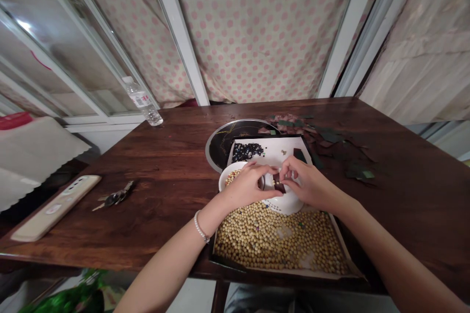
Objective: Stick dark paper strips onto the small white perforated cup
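Tan beads (249,237): spread over the near part of a tray (275,145), lower centre of the frame.
Phone (57,209) and keys (114,198): on the table (157,181), lower left.
Left hand (246,188): centre, thumb and forefinger curved with tips apart at the brown piece's edges; cannot tell how firmly they grip.
Right hand (304,181): just right of centre, thumb and forefinger tips close together at the piece; cannot tell what they pinch.
Brown piece (281,188): between both hands, above a white bowl (284,205).
Dark beads (247,150): tray's far left corner.
Scraps (330,135): right of centre, beyond the tray.
Bottle (143,101): upper left.
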`<state>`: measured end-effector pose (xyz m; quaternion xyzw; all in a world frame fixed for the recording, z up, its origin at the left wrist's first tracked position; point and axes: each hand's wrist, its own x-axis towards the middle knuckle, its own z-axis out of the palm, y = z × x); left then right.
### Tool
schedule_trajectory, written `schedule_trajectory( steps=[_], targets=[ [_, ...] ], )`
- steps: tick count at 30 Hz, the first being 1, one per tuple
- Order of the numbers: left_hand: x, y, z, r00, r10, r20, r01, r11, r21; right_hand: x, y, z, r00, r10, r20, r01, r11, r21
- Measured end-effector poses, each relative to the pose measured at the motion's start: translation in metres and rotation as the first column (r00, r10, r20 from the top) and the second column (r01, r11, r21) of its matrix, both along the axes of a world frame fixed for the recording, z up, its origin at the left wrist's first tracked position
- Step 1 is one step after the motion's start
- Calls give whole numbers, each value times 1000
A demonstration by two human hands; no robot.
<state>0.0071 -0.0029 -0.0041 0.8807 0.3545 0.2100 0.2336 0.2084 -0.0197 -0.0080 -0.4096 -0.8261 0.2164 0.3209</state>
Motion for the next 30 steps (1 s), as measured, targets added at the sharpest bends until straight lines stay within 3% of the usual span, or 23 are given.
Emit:
schedule_trajectory(
  steps=[8, 17, 24, 30],
  targets=[
    [0, 0, 1, 1000, -18, 18, 19, 1000, -20, -3, 2, -3, 993, -107, -56, 109, 994, 33],
    [-1, 1, -1, 1000, -15, 18, 15, 1000, -12, -7, 2, -2, 991, -108, -75, 110, 993, 33],
    [0, -1, 1, 999, -10, 43, 11, 999, -37, -4, -8, 7, 998, -45, -51, 40, 994, -103],
    [1, -1, 2, 1000, -6, 19, 7, 999, -35, -7, -1, -1, 987, -116, -109, 104, 989, -106]
  ],
)
